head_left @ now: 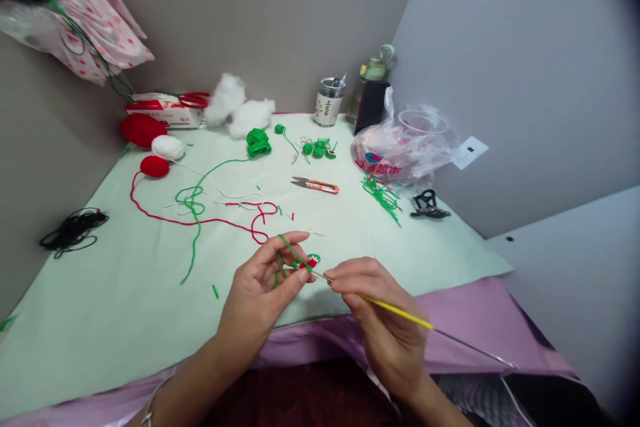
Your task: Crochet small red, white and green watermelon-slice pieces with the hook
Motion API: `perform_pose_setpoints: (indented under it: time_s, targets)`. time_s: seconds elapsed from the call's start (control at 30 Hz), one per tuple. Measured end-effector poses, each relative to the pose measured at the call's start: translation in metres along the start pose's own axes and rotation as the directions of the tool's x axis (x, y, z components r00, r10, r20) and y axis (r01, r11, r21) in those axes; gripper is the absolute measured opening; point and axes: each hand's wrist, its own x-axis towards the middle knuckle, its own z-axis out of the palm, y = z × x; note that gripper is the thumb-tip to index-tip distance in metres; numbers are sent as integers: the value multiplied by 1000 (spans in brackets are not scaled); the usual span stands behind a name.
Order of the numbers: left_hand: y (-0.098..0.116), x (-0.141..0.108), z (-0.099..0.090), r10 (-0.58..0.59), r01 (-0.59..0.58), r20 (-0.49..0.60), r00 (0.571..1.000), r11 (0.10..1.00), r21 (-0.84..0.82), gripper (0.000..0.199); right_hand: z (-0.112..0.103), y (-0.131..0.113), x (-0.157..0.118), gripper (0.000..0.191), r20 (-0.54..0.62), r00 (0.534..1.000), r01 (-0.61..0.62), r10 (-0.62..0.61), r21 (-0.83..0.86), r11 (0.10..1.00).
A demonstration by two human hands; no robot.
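Observation:
Near the front edge of the table, my left hand (267, 280) pinches a small red, white and green crocheted piece (313, 261). Green yarn runs over its raised index finger and down between the fingers. My right hand (383, 320) grips a crochet hook (400, 310) with a yellow handle; its metal tip meets the piece at my left fingertips. The hook's other end points down to the right. Beyond my hands, orange-handled thread snips (316, 185) lie on the pale cloth. Loose red yarn (200, 221) and green yarn (195, 240) trail across the cloth to the left.
Red balls (155, 166), a white ball (168, 147) and green yarn (259, 143) lie farther back. White stuffing (250, 117), a pen cup (329, 103) and a plastic bag (405, 147) line the back. Black cord (75, 230) is left; a black clip (429, 204) is right.

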Motion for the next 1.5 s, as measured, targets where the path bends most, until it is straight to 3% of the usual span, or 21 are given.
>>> perform_pose_setpoints:
  time_s: [0.23, 0.47, 0.83, 1.5]
  targets:
    - [-3, 0, -2, -38, 45, 61, 997, 992, -115, 30, 1, -1, 2, 40, 11, 999, 45, -45, -23, 999]
    - [-6, 2, -3, -63, 73, 74, 995, 987, -144, 30, 2, 1, 1, 32, -31, 999, 11, -11, -18, 1000]
    - [-11, 1, -5, -55, 63, 68, 996, 990, -124, 30, 9, 4, 4, 22, -143, 987, -60, 75, 107, 992]
    - [-10, 3, -3, -38, 43, 52, 998, 994, -97, 31, 12, 7, 4, 20, -153, 983, -77, 99, 142, 987]
